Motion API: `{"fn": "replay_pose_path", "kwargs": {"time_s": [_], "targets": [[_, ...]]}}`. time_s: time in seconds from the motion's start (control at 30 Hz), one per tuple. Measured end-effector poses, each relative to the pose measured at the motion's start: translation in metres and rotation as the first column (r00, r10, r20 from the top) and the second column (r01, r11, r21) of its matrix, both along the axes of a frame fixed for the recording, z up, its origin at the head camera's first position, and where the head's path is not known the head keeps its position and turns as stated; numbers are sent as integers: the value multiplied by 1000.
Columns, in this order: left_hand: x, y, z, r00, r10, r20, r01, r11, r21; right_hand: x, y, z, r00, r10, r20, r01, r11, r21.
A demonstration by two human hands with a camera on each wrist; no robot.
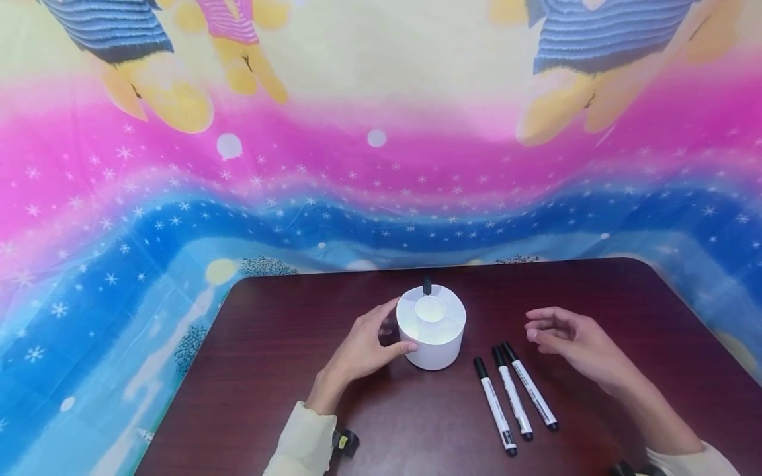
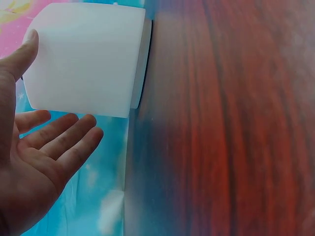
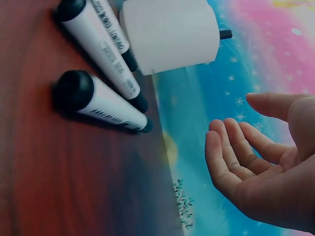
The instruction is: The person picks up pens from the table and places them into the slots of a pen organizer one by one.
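A white round pen holder (image 1: 433, 354) with divided compartments stands on the table, a black-capped pen (image 1: 426, 285) poking up from its back compartment. My left hand (image 1: 364, 344) is at the holder's left side, thumb along its front wall. In the left wrist view that hand's fingers (image 2: 74, 140) are spread and nearly straight beside the white wall. Three white markers with black ends lie to the right of the holder: a left one (image 1: 496, 411), a middle one (image 1: 514, 400) and a right one (image 1: 534, 391). Above and right of them, my right hand (image 1: 574, 337) holds nothing, its fingers loosely bent.
The dark red-brown wooden table (image 1: 286, 317) has rounded far corners. Behind it hangs a printed cloth (image 1: 369, 178) in pink and blue, with snowflakes and bears. A dark strap (image 1: 345, 443) sits at my left wrist by the pale sleeve (image 1: 303, 439).
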State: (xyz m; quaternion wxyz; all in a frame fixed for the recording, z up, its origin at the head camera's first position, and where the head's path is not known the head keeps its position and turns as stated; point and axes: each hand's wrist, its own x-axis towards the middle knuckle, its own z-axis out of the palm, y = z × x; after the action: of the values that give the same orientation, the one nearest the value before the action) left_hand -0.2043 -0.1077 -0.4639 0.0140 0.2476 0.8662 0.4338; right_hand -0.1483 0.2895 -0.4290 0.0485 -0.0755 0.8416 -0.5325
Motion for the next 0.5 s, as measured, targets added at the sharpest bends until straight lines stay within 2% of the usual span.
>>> {"fn": "replay_pose_path", "kwargs": {"time_s": [0.2, 0.5], "targets": [[-1, 0, -1, 1000, 0, 14, 0, 1000, 8, 4, 2, -11, 999, 23, 48, -24, 1000, 8], [-1, 0, -2, 1000, -9, -28, 10, 1000, 14, 10, 5, -21, 990, 50, 133, -46, 998, -34]]}}
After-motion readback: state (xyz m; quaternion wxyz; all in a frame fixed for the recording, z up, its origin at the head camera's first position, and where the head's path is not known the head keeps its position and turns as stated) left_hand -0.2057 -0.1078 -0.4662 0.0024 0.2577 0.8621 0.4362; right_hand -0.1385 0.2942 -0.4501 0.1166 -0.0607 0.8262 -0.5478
